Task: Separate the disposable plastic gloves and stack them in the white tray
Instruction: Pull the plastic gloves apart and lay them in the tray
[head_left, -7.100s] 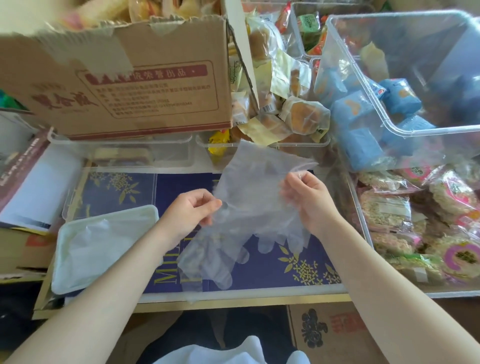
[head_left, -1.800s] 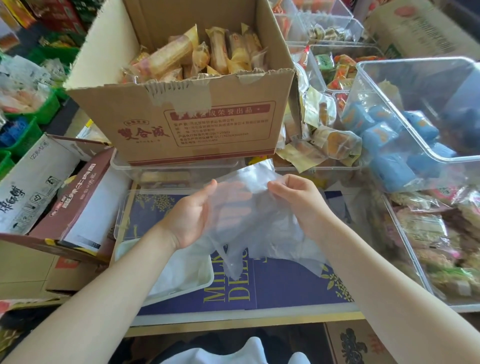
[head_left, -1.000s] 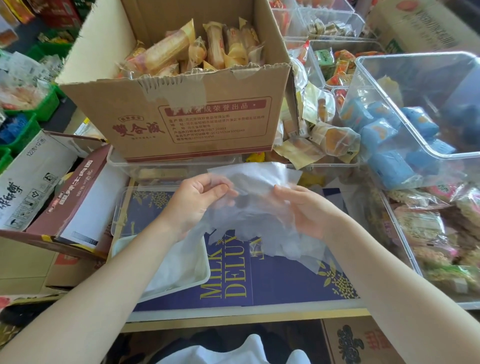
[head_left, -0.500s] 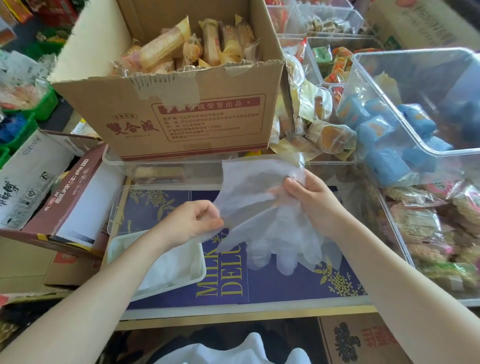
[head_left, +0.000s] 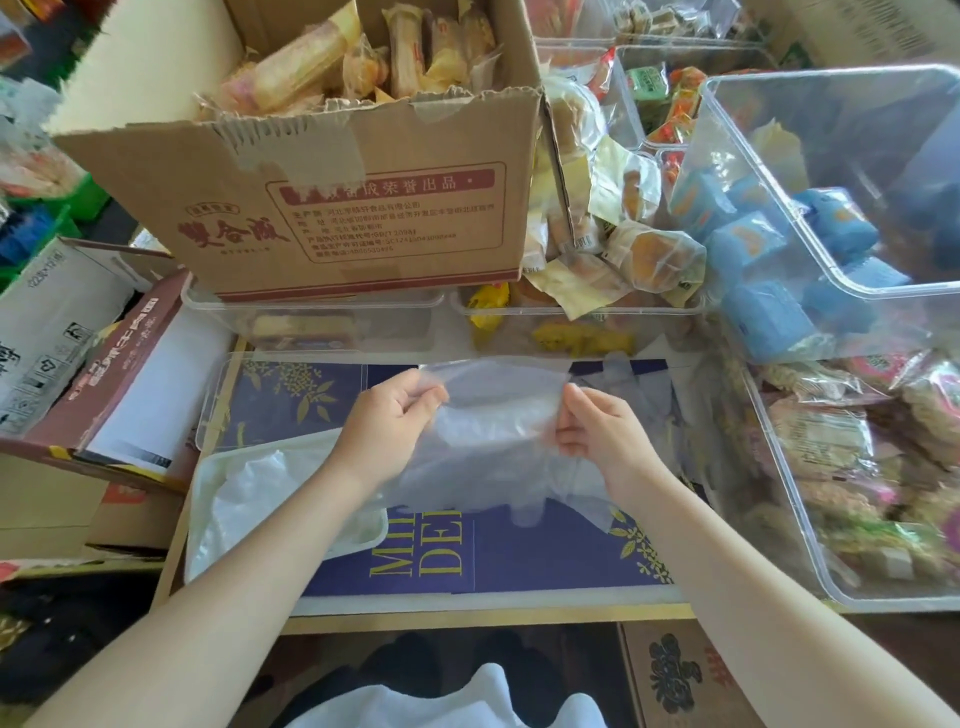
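Observation:
A clear disposable plastic glove (head_left: 493, 431) hangs stretched between my two hands above the blue box lid (head_left: 545, 551), fingers pointing down toward me. My left hand (head_left: 387, 423) pinches its cuff edge on the left, and my right hand (head_left: 597, 431) pinches the cuff on the right. The white tray (head_left: 208, 473) lies at the lower left on the lid, partly under my left forearm, with clear gloves (head_left: 249, 499) lying in it. More clear plastic (head_left: 639, 384) lies behind my right hand.
A cardboard box of wrapped snacks (head_left: 353, 208) stands on clear bins just behind the hands. Large clear bins (head_left: 831, 322) with blue and pink packets fill the right side. Cartons (head_left: 78, 353) crowd the left. The table's front edge (head_left: 467, 618) runs below.
My left hand has risen from the glove's lower side to its top edge, and my right hand has dropped slightly. The glove is now spread flat and wide between both hands.

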